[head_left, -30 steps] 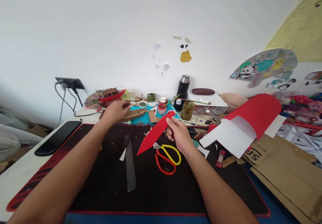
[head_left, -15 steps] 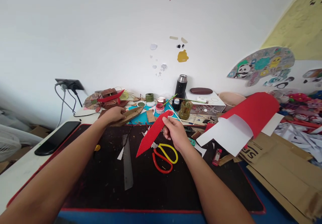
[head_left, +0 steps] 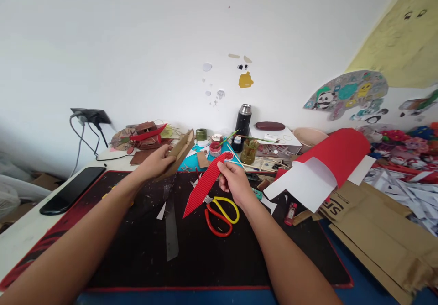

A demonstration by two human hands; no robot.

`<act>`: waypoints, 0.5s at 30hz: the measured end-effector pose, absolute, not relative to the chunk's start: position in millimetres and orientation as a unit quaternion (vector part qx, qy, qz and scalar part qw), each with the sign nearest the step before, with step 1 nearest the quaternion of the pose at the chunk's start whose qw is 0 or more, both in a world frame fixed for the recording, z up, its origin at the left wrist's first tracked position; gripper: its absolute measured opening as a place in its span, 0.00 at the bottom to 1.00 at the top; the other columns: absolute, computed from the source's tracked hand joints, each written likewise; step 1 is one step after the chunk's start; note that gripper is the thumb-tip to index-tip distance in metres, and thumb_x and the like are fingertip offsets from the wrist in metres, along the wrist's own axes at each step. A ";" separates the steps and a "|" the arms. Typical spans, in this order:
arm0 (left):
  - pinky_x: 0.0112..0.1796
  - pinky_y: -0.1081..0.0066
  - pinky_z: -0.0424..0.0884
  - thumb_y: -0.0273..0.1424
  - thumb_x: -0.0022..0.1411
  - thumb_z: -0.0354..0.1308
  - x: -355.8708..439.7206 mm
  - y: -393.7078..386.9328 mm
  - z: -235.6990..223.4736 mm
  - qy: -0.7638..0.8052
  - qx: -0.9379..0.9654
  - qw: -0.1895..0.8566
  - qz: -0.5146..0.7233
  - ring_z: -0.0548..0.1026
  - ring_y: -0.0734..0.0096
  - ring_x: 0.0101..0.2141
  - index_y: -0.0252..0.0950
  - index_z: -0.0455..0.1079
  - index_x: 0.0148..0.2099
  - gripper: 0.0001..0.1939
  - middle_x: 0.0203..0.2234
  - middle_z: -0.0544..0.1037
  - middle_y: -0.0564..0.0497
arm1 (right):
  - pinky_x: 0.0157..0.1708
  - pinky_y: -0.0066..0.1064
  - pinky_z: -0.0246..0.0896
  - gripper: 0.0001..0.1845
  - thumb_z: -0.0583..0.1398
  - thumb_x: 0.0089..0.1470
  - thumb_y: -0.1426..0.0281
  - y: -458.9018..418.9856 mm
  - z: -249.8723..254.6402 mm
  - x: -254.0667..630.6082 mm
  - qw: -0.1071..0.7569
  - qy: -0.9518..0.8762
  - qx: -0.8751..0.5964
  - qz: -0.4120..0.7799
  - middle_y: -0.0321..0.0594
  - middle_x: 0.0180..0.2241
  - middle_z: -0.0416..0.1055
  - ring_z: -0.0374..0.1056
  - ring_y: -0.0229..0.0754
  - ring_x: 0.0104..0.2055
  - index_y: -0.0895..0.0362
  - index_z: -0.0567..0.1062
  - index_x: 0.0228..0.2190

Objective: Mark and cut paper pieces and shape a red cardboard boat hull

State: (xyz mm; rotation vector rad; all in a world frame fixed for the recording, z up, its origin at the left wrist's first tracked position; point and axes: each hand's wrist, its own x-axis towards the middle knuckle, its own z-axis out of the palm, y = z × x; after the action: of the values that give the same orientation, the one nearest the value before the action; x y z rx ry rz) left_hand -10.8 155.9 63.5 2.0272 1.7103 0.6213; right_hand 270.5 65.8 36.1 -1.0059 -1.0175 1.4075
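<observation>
My right hand (head_left: pixel 233 180) pinches the upper end of a red corrugated cardboard strip (head_left: pixel 202 191), whose pointed end slants down to the left. In my left hand (head_left: pixel 158 162) is a brown cardboard boat-shaped piece (head_left: pixel 180 153), gripped at its near side and tilted up, with its pointed end toward the wall. Part of it is hidden behind my fingers. Scissors with one yellow and one red handle (head_left: pixel 222 216) lie on the black mat (head_left: pixel 137 250) just below the strip. A clear ruler (head_left: pixel 172 232) lies to their left.
Paint jars (head_left: pixel 215 149), a black thermos (head_left: pixel 243 122) and a brush cup (head_left: pixel 249 152) stand along the back. A phone (head_left: pixel 72 190) lies at left. Curled red paper (head_left: pixel 345 154), a pink lighter-like item (head_left: pixel 290 214) and flat cardboard (head_left: pixel 379 236) are at right.
My left hand has lifted the brown cardboard piece off the back of the table, tipping its pointed end upward. The red strip has barely moved in my right hand; the view has shifted slightly.
</observation>
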 end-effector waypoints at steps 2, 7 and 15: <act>0.49 0.60 0.74 0.45 0.58 0.52 6.5 144.8 56.0 0.594 0.730 0.236 0.245 0.81 0.50 0.46 0.35 0.71 0.59 0.30 0.47 0.84 0.44 | 0.13 0.23 0.41 0.30 0.72 0.49 0.42 65.7 36.4 270.4 0.539 -0.430 -0.421 0.589 0.24 0.14 0.61 0.56 0.31 0.13 0.53 0.68 0.26; 0.52 0.57 0.75 0.44 0.59 0.52 44.5 118.9 39.3 0.546 0.731 0.295 0.284 0.80 0.49 0.48 0.35 0.73 0.57 0.28 0.49 0.85 0.43 | 0.13 0.23 0.40 0.30 0.71 0.50 0.42 63.6 36.9 268.4 0.536 -0.438 -0.413 0.591 0.24 0.15 0.61 0.56 0.31 0.13 0.53 0.69 0.27; 0.51 0.59 0.75 0.45 0.63 0.55 63.4 88.5 38.6 0.491 0.722 0.372 0.316 0.81 0.51 0.47 0.37 0.77 0.52 0.23 0.48 0.85 0.46 | 0.14 0.24 0.40 0.29 0.71 0.52 0.43 61.9 35.2 264.1 0.530 -0.454 -0.419 0.581 0.25 0.14 0.62 0.56 0.31 0.13 0.53 0.70 0.27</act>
State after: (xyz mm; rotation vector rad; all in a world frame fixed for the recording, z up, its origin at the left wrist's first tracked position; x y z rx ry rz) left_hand 63.4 88.5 38.6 1.8502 1.2591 0.8096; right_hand 264.1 61.9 35.2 -1.0002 -1.0832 1.3859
